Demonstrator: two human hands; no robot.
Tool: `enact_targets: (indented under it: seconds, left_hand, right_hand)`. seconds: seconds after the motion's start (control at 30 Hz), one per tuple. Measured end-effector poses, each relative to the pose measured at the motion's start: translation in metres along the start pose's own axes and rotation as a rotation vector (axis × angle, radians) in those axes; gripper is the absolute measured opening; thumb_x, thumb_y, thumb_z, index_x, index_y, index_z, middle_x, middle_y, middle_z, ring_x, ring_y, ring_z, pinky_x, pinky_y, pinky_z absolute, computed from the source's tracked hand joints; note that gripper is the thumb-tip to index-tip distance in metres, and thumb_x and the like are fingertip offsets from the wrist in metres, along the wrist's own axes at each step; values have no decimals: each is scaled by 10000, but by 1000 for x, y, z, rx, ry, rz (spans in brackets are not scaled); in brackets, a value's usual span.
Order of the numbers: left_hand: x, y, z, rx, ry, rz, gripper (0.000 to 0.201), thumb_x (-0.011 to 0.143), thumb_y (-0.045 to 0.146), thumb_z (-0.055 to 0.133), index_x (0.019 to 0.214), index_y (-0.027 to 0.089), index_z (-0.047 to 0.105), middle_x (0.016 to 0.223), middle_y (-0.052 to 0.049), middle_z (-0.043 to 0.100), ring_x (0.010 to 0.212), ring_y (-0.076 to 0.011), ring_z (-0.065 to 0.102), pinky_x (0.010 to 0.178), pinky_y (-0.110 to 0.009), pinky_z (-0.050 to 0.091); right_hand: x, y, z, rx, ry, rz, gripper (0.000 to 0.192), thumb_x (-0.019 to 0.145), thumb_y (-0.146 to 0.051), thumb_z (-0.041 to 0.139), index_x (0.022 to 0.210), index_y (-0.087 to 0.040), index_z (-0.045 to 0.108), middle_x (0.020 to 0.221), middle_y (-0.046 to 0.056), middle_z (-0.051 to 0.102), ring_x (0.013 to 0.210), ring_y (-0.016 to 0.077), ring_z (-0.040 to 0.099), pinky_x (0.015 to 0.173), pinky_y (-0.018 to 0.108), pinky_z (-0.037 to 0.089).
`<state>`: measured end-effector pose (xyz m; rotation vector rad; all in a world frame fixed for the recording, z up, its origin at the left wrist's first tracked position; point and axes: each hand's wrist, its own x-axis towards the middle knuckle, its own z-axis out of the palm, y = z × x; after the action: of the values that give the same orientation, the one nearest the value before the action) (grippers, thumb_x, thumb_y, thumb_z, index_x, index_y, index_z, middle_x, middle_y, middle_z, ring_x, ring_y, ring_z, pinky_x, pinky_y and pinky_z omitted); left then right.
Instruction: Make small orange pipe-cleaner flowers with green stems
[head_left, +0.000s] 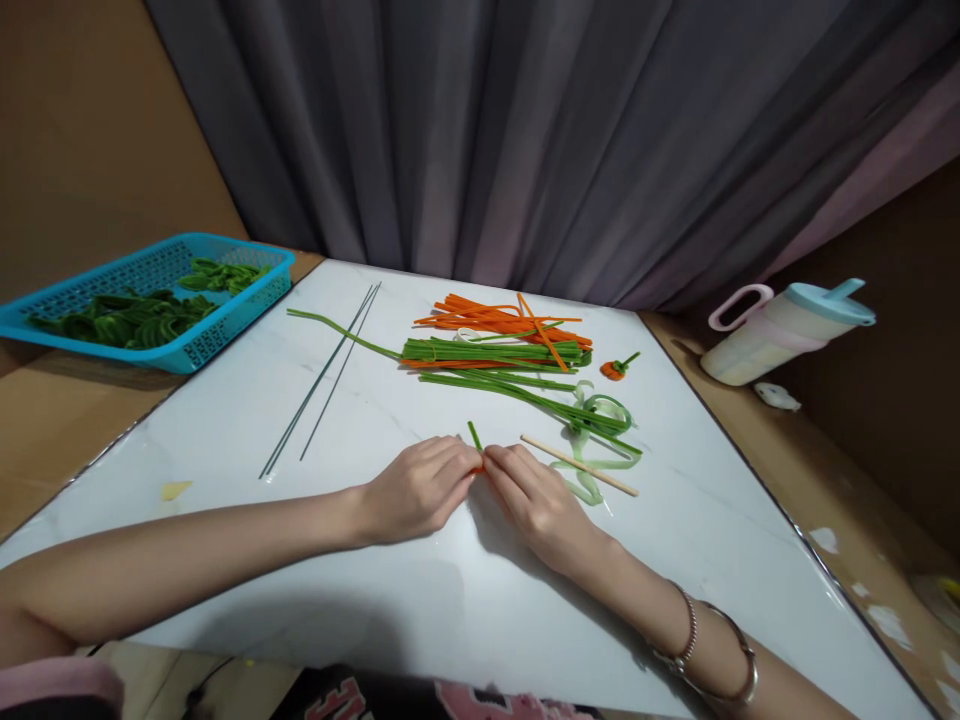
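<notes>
My left hand (424, 482) and my right hand (541, 505) meet over the near middle of the table, fingertips pinched together. Between them is a small pipe cleaner piece; its green end (475, 434) sticks up and a bit of orange shows below, the rest hidden by my fingers. Just right of my right hand lie a wooden stick (581, 466) and a loose pale green tape (585, 488). Beyond my hands are green pipe cleaners (495, 352) and orange pipe cleaners (480, 315). A small orange piece with a green stem (613, 370) lies to their right.
Thin dark green wires (319, 385) lie on the white table (247, 560) at left. A blue basket (187, 355) of green coiled pieces stands at the far left. On the right are a tumbler (780, 335) and white scraps (825, 540). A grey curtain (480, 130) hangs behind.
</notes>
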<state>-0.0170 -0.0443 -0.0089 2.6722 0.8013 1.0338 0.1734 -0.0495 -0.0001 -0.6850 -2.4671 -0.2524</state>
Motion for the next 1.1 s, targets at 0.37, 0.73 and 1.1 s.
enact_targets:
  seconds: [0.37, 0.73, 1.1]
  left_hand:
    - [4, -2, -7, -314, 67, -349, 214, 847, 252, 536, 1042, 172, 503, 1018, -97, 591, 952, -209, 544, 852, -379, 441]
    - [14, -15, -5, -1666, -173, -929, 393, 730, 431, 715, 929, 104, 625, 891, -73, 617, 868, -145, 581, 818, -265, 435]
    - [15, -7, -5, -1577, -144, -966, 292, 742, 291, 725, 966, 115, 662, 905, -63, 631, 736, -108, 565, 734, -241, 453]
  right_hand:
    - [-3, 9, -1, 108, 72, 79, 233, 885, -34, 422, 1060, -114, 553, 918, 141, 622, 758, 202, 552, 628, 338, 490]
    - [6, -2, -10, 434, 303, 274, 169, 849, -60, 518, 955, -174, 585, 870, 83, 646, 792, 170, 621, 671, 312, 540]
    - [4, 1, -7, 522, 259, 282, 239, 859, -87, 528, 1078, -170, 574, 903, 81, 641, 833, 169, 620, 708, 305, 553]
